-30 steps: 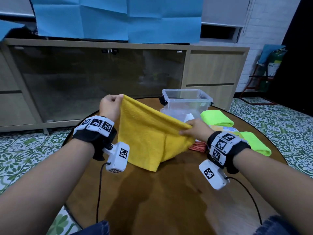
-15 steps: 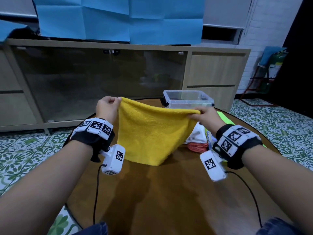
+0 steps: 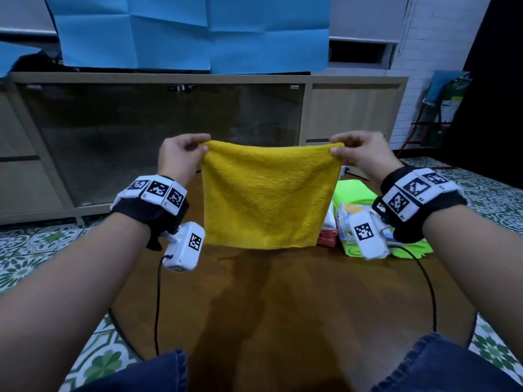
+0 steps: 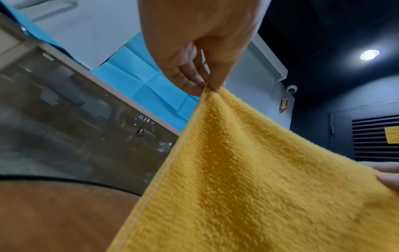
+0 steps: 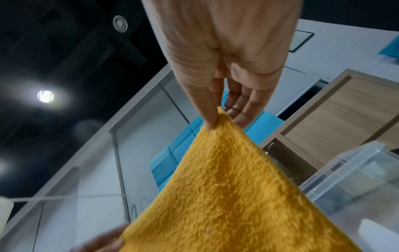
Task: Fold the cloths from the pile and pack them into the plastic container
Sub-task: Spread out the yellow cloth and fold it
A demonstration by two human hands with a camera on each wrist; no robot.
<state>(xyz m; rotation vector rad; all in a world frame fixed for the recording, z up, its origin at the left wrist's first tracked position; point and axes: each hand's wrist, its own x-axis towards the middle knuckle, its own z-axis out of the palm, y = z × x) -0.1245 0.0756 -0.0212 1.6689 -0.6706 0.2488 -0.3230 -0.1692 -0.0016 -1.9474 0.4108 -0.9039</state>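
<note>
Head view: the left hand (image 3: 181, 157) and right hand (image 3: 359, 155) each pinch one top corner of one yellow cloth (image 3: 268, 196), hanging spread above the table (image 3: 283, 306). A pile (image 3: 353, 210) of at least three more cloths lies toward the table's right edge.

Left wrist view: only fingertips (image 4: 194, 87) hold the corner, so I think it could slip.

Right wrist view: one plastic container (image 5: 356, 179) stands behind; a swinging cloth might brush it.
</note>
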